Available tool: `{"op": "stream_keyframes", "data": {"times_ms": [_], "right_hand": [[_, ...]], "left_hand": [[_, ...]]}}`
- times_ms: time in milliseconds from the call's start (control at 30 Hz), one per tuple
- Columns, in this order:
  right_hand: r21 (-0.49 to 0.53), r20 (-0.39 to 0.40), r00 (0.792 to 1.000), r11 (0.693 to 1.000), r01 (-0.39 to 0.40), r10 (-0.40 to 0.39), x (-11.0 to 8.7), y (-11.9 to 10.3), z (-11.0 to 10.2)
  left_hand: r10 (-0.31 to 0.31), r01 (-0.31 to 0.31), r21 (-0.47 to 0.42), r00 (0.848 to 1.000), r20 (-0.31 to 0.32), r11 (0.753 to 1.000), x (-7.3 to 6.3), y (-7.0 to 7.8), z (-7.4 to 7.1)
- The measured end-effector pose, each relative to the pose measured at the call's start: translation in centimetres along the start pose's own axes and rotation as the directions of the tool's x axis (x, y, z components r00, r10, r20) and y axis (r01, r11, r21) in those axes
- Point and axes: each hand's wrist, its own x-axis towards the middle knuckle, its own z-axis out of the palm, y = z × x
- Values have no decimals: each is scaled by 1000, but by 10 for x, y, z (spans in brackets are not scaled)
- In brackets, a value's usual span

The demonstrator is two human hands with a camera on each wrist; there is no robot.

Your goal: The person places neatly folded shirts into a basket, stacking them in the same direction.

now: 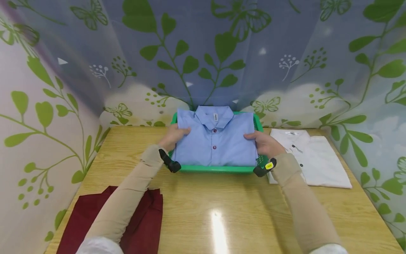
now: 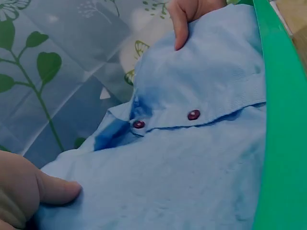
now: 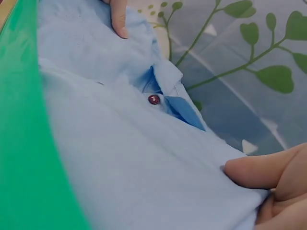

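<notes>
A folded light blue shirt (image 1: 196, 148) with dark red buttons lies collar-back in a green plastic basket (image 1: 215, 169). My left hand (image 1: 172, 137) grips its left side, thumb on top and fingers hidden beneath the cloth. On the opposite side my right hand (image 1: 268, 144) pinches the shirt edge, the thumb laid over the fabric. Both thumbs point inward at about the same height below the collar. In the right wrist view the basket's rim (image 3: 29, 134) runs along the front of the shirt.
On the wooden table (image 1: 190, 208), a folded white shirt (image 1: 320, 162) lies right of the basket. A dark red garment (image 1: 146, 218) is at the front left, partly under my left forearm. A patterned curtain (image 1: 203, 53) hangs close behind the basket.
</notes>
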Motion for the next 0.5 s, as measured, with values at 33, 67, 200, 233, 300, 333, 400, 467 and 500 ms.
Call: {"op": "stream_keyframes", "data": {"times_ms": [33, 67, 200, 233, 300, 333, 400, 467, 500], "right_hand": [[-3, 0, 1000, 1000, -8, 8, 1, 1, 0], [-2, -3, 1000, 1000, -17, 17, 2, 3, 0], [-5, -19, 1000, 1000, -24, 24, 5, 8, 2], [-14, -16, 1000, 1000, -20, 20, 5, 9, 3], [-39, -7, 1000, 999, -11, 11, 6, 10, 4], [-51, -2, 1000, 999, -7, 7, 5, 11, 5], [-80, -3, 1000, 997, 3, -4, 5, 13, 6], [-111, -4, 1000, 994, 23, -24, 6, 14, 6], [-122, -10, 999, 992, 32, -33, 6, 15, 6]], "left_hand": [[-5, 5, -2, 1000, 5, 1000, 0, -1, 1], [-12, 12, -5, 1000, 12, 1000, 1, -2, 2], [-18, 18, 44, 1000, -14, 999, 0, -3, 5], [-12, 14, 64, 1000, -29, 998, -1, -2, 6], [4, 2, 101, 998, -60, 995, -4, -1, 7], [11, -3, 113, 998, -69, 994, -5, 0, 8], [26, -16, 136, 997, -74, 991, -7, 0, 8], [41, -29, 152, 996, -75, 988, -8, -1, 8], [46, -33, 155, 996, -75, 987, -8, -1, 8]]}}
